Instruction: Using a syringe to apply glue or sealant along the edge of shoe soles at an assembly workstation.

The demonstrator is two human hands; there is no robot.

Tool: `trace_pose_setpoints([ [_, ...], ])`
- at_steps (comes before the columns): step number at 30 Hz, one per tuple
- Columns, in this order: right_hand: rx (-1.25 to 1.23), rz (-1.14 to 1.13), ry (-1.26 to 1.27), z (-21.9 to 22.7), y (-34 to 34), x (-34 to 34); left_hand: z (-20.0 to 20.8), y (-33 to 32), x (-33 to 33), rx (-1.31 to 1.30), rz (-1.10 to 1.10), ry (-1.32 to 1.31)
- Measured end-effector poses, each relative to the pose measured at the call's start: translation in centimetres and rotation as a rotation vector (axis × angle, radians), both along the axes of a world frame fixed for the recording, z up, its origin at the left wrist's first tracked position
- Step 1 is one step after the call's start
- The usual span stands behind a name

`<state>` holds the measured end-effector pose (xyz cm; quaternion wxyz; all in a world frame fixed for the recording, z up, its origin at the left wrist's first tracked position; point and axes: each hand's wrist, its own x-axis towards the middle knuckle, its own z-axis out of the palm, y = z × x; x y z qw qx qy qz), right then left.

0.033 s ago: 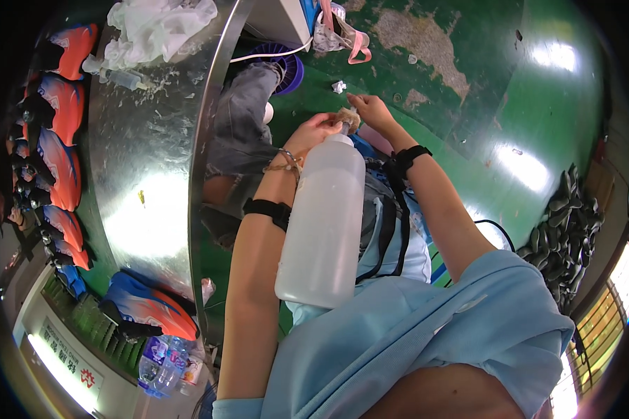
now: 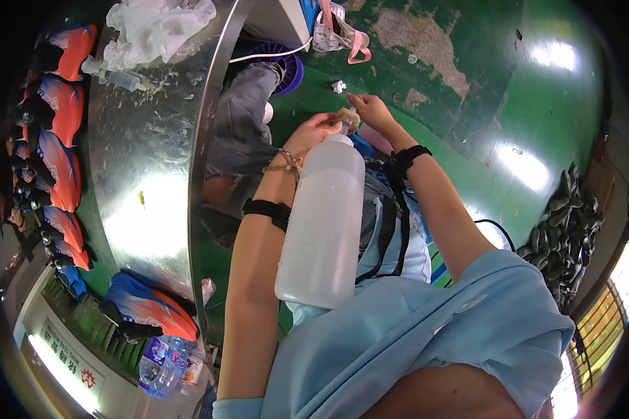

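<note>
Directly between hands (image 2: 314, 131), tan wad (image 2: 349, 119); white bottle (image 2: 321, 223) nearer blue shirt (image 2: 398, 328).

A cloudy white plastic bottle (image 2: 325, 216) (round-shouldered), neck end forward, with a small tan wad (image 2: 349, 119) just beyond it.

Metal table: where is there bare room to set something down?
The metal table looks mostly bare mid-surface, between the white plastic sheeting and the blue-orange piece at its near end, except a small yellow scrap. The far end is crowded by that sheeting.
</note>
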<state>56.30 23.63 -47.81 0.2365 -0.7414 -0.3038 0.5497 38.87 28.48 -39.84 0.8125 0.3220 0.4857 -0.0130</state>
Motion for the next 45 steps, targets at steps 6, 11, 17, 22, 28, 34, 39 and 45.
trace_pose_setpoints([
  [6,-0.033,0.035,-0.021,0.0,0.6,0.7,0.2,0.3,0.5,0.018,0.011,0.015],
  [11,-0.04,0.029,-0.008,-0.1,0.8,0.6,0.0,0.5,0.3,-0.008,-0.003,-0.005],
  [17,-0.053,0.028,-0.014,-0.4,0.8,0.6,-0.5,0.6,0.1,0.005,-0.017,-0.036],
  [22,-0.033,0.055,-0.009,-0.2,1.1,0.6,0.1,0.4,0.2,0.004,0.029,-0.053],
  [28,-0.022,0.04,0.034,-0.9,1.0,0.7,0.0,0.6,0.3,0.017,0.013,-0.063],
  [34,-0.008,0.014,0.055,-0.8,0.8,0.8,0.8,0.8,0.8,0.008,-0.003,-0.03],
  [39,-0.043,0.004,0.116,-0.4,0.6,0.6,0.6,0.8,0.7,-0.021,-0.002,-0.003],
  [45,0.031,-0.02,0.232,-0.6,0.7,0.0,0.1,0.6,0.5,0.001,0.021,-0.054],
])
